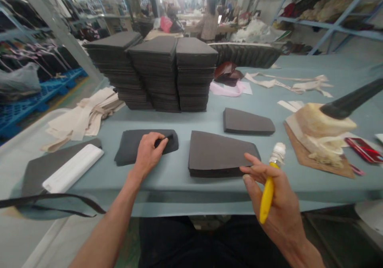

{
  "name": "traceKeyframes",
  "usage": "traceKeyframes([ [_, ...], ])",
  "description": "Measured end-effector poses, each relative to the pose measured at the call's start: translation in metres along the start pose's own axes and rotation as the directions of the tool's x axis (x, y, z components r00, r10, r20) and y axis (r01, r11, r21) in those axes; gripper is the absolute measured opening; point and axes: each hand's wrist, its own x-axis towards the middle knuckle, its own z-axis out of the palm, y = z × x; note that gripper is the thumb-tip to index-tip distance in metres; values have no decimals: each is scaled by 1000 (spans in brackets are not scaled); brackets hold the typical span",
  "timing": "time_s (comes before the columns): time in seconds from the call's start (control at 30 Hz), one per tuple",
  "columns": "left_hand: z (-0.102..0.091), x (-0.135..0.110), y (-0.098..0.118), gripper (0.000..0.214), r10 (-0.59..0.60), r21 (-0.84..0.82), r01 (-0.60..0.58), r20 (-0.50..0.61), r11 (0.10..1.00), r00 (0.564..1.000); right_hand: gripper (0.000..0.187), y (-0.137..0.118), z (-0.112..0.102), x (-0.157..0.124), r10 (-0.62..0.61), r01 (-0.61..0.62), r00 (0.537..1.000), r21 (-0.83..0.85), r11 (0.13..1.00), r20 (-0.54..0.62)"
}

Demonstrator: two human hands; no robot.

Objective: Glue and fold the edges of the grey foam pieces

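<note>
My left hand (152, 149) is closed in a pinch over a small stack of dark panels (128, 148). Something small and black shows at its fingertips, but I cannot make out what it is. In my right hand (279, 196) is a yellow-handled brush (267, 198), bristle end up, with white material around its head. Those right fingertips are at the near right edge of a grey stack of tapered panels (221, 152). Behind that stack lies a smaller stack of the same shape (248, 121).
Tall stacks of dark panels (155, 72) stand at the back. A glue-crusted container (317, 124) with a black handle (353, 98) sits right, near a red phone-like object (365, 150). Cream strips (83, 116) and a white bar (74, 168) lie left.
</note>
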Motion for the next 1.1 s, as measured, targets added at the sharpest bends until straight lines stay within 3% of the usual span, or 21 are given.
traceKeyframes([
  [0.2,-13,-16,18,25,-73,-186,23,-269,982,960,12,-26,7,18,-99,99,995,12,995,14],
  [0.37,-19,-46,48,20,-42,-280,-79,-404,957,914,21,-60,38,42,-196,177,971,136,975,138],
  [0.53,-12,-77,72,9,8,-309,-168,-460,936,888,29,-94,80,60,-299,274,935,148,950,191],
  [0.67,-4,-89,80,6,3,-306,-181,-501,935,865,20,-110,102,59,-280,268,938,86,960,204],
  [0.87,1,-96,82,9,-27,-293,-156,-536,943,844,23,-112,100,50,-236,243,963,-36,969,129],
  [1.1,10,-103,90,13,6,-247,-158,-520,956,854,5,-111,105,46,-213,218,963,-14,976,167],
])
